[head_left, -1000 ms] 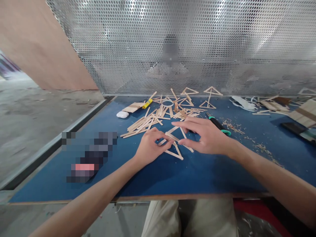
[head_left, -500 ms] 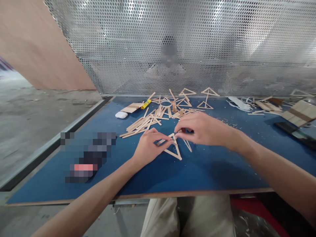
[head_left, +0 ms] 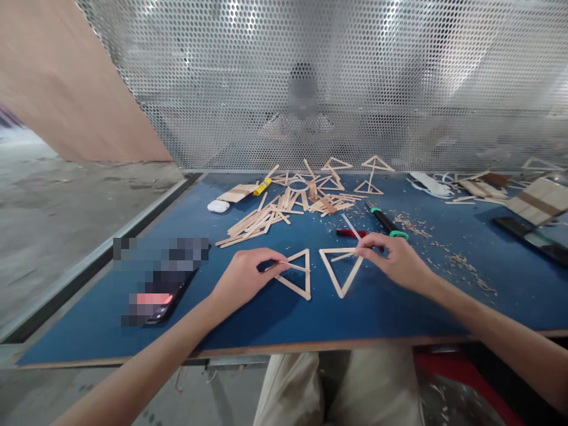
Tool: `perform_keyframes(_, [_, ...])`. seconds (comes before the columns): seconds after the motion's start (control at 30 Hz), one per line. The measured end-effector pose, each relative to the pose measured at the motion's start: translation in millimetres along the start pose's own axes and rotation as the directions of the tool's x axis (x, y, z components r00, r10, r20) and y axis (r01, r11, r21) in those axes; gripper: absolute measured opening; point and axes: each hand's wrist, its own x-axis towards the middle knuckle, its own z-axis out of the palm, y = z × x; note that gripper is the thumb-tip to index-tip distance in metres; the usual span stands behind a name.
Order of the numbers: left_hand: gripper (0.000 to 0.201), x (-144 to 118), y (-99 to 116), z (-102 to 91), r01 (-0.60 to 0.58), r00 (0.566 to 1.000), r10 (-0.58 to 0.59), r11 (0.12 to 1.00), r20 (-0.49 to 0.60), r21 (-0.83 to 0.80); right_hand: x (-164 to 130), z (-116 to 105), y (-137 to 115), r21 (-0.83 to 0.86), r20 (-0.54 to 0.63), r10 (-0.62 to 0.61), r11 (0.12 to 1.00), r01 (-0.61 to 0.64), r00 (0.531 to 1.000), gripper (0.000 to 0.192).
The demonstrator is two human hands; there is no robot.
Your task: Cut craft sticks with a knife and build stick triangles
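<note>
Stick triangles [head_left: 352,276] between left grip [head_left: 245,276] and right grip [head_left: 396,258], each pinching one (outer corner)

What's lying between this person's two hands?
The head view shows one wooden triangle at the left hand, another triangle at the right hand, and blue tabletop separating them.

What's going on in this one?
A person is handling two triangles of pale flat wooden sticks on a blue tabletop. The left hand pinches at the left corner of one triangle; a thin stick runs across it from the fingers. The right hand pinches at the second triangle's upper right corner, where a pale narrow strip reaches the fingers. The triangles lie apart, with loose wooden sticks piled beyond.
</note>
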Motion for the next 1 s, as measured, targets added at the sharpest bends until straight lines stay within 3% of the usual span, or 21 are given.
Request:
perform_keyframes(0.17, [0.025, -0.6, -0.4, 1.5, -0.079, 0.997, 0.079, 0.988, 0.004, 0.136, 2.6, 3.6, 4.3, -0.290, 0.054, -0.193, 0.936, 0.200, 0.980, 0.019])
perform_keyframes(0.33, [0.025, -2.2, -2.4, -1.9, -0.093, 0.995, 0.098, 0.978, -0.020, 0.186, 6.8, 7.2, 4.3, -0.341, 0.140, -0.272, 0.889, 0.305, 0.952, 0.017])
perform_keyframes(0.67, [0.026, -5.7, -4.6, -9.5, -0.008, 0.997, -0.002, 0.992, 0.080, 0.126, 3.8, 6.0, 13.2, -0.382, 0.148, -0.258, 0.876, 0.296, 0.955, 0.020])
perform_keyframes(1.0, [0.023, -2.6, -1.2, -6.1, 0.005, 0.998, -0.015, 0.988, 0.066, 0.152, 5.9, 2.6, 15.0, -0.383, 0.173, -0.280, 0.864, 0.327, 0.944, 0.020])
